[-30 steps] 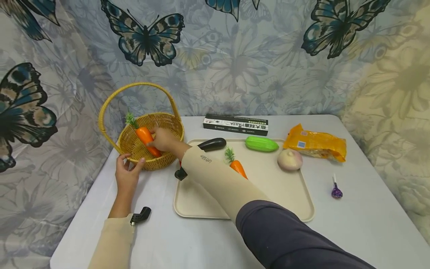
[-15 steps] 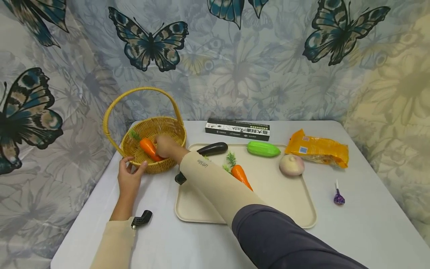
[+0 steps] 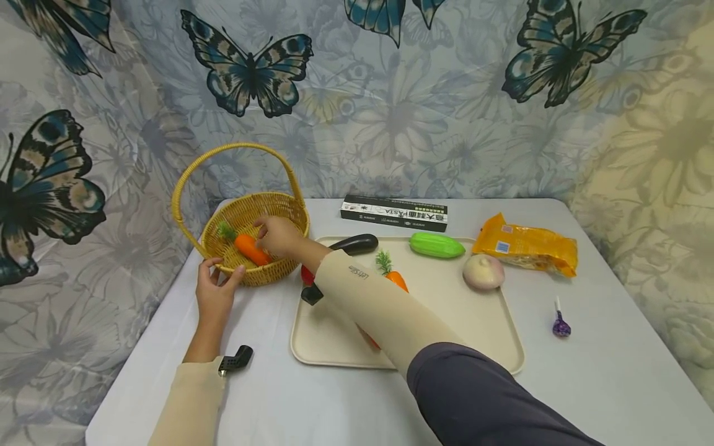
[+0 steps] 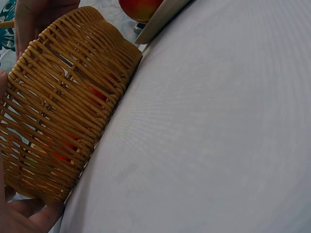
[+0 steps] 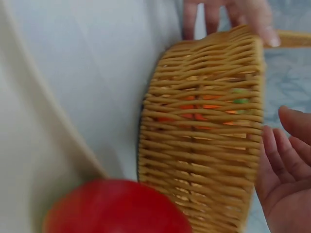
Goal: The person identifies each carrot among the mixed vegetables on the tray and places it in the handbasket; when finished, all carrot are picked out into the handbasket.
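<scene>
The yellow wicker basket (image 3: 270, 269) with a tall hoop handle stands at the table's left. My left hand (image 3: 216, 296) holds its near left rim, thumb over the edge and fingers along the outer side. An orange carrot (image 3: 252, 249) with a green top lies inside the basket, also glimpsed through the weave in both wrist views. Over the basket's right part is my right hand (image 3: 281, 237), loosely bent and holding nothing, beside the carrot. In the right wrist view its fingers (image 5: 282, 155) are apart, beyond the basket's rim.
On the beige tray (image 3: 329, 358) lie an eggplant (image 3: 361, 243), another carrot (image 3: 397, 280), a green ridged vegetable (image 3: 437, 245), an onion (image 3: 483, 272) and a red round fruit (image 5: 116, 208). My right sleeve covers part of it. Behind are a pasta box (image 3: 393, 213), an orange bag (image 3: 527, 244); a lollipop (image 3: 561, 324) lies right.
My right hand lowered the carrot into the basket, let it go and drew slightly up and back. The left hand keeps its hold on the rim.
</scene>
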Motion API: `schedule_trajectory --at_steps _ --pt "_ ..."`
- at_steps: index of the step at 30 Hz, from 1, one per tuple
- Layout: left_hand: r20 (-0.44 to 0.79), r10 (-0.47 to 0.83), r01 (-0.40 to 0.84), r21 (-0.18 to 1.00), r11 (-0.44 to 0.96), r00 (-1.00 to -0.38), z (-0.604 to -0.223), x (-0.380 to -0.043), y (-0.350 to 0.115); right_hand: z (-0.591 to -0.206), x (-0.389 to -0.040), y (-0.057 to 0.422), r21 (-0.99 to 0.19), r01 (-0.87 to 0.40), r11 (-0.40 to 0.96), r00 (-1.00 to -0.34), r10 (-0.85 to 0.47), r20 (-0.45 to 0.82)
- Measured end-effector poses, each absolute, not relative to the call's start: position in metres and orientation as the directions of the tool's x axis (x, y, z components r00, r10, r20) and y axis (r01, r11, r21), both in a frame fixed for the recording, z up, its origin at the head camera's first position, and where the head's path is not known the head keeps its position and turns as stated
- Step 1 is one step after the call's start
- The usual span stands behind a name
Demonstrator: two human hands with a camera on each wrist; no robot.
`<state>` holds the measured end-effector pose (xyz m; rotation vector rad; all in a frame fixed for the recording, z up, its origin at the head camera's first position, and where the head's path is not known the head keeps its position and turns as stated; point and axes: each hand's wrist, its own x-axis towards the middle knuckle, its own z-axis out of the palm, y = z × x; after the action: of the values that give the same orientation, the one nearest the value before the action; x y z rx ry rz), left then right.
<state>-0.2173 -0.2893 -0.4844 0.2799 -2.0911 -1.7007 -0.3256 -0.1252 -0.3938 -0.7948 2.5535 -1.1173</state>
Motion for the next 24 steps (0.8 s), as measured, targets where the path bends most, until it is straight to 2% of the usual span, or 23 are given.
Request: schedule_trajectory --at_steps 10,14,20,24 --pt "0.202 -0.418 0.107 0.965 0.24 -0.886 -0.486 -0.216 -0.289 -0.369 -0.298 -0.067 -0.718 -0.48 0.504 -0.781 -0.618 0.088" --pt "0.185 -0.417 0.089 0.967 0.239 -0.89 -0.487 -0.215 -0.287 -0.367 -0.285 -0.036 -0.748 -0.478 0.46 -0.766 -0.635 0.099" --pt "0.177 -0.4 0.091 0.97 0.225 -0.899 -0.49 -0.216 -0.286 -0.378 -0.268 0.019 -0.818 -0.387 0.425 -0.816 -0.571 0.09" --pt "0.183 -0.414 0.098 0.971 0.219 -0.892 -0.489 -0.217 -0.29 -0.38 -0.257 0.044 -0.826 -0.377 0.419 -0.841 -0.528 0.117"
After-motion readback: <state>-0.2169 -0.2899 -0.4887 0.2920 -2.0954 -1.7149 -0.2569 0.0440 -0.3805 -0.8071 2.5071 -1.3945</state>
